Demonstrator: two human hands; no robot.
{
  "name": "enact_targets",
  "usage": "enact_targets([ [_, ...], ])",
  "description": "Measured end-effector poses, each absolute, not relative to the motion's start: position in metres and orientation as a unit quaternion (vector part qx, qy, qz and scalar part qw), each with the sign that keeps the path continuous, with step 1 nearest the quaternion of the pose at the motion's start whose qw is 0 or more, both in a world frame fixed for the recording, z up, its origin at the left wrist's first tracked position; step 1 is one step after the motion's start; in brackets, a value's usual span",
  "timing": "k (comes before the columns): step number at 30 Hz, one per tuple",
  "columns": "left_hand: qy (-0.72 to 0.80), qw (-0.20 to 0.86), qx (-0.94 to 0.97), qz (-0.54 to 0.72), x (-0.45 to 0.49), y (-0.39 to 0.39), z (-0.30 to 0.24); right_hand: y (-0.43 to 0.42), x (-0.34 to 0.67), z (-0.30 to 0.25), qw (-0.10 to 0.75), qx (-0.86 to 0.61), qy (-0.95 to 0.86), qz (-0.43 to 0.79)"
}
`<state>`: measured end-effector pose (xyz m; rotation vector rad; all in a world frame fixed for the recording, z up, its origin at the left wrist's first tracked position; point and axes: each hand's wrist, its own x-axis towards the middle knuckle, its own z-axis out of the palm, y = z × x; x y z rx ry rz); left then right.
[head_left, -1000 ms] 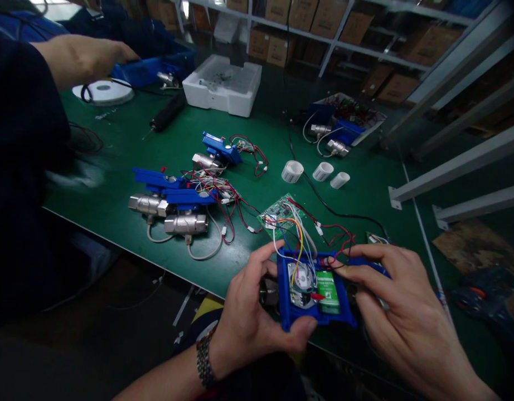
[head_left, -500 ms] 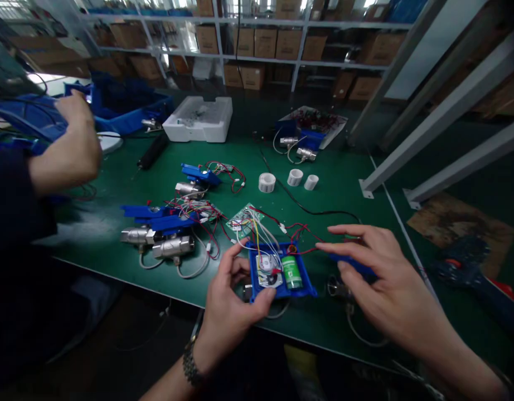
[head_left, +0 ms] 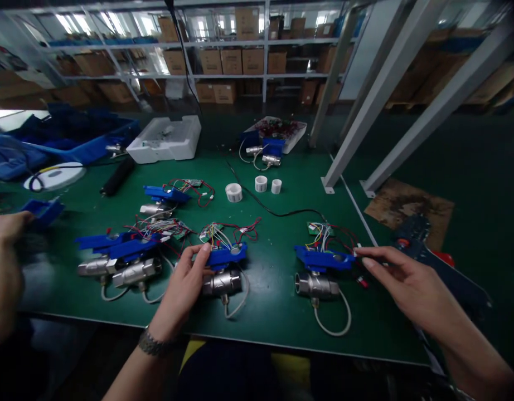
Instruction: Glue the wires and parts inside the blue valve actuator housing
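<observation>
My left hand point(head_left: 184, 287) is closed on the left end of a blue plastic housing point(head_left: 227, 255), with thumb and fingers around its edge. Below that housing is a metal ball valve point(head_left: 222, 283) with a grey cable loop. Wires and a small green circuit board point(head_left: 211, 231) lie behind it. My right hand point(head_left: 403, 278) has its fingers stretched out, thumb and forefinger slightly apart. Its fingertips are at the right end of a second blue housing point(head_left: 324, 258), close to a white connector point(head_left: 358, 246). This housing sits upright on another metal valve point(head_left: 316, 285).
More valve assemblies point(head_left: 136, 273) stand to the left, near a co-worker's hand point(head_left: 8, 228) at a blue part point(head_left: 43, 213). Label rolls point(head_left: 234, 192), a foam box point(head_left: 165, 142) and a black cable point(head_left: 277, 214) lie further back. A power tool point(head_left: 424, 250) is at right.
My left hand has lowered the blue housing, whose open inside faced me, to stand on the table further left. My right hand has moved from the red wires to the right-hand valve assembly.
</observation>
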<state>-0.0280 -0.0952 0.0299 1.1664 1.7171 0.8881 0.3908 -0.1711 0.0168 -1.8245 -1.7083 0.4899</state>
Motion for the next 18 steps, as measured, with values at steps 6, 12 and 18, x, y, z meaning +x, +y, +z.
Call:
enact_targets([
  [6, 0.722, 0.049, 0.635, 0.27, -0.016, -0.135, 0.06, -0.164, 0.362, 0.017, 0.253, -0.666, -0.64, 0.288],
  [12, 0.434, 0.224, 0.779, 0.394, 0.06, -0.163, 0.042, -0.16, 0.354, 0.015, 0.277, -0.612, -0.717, 0.187],
  [18, 0.525, 0.547, 0.59, 0.277, 0.112, -0.126, 0.017, -0.182, 0.329, 0.003, 0.324, -0.568, -0.741, 0.152],
])
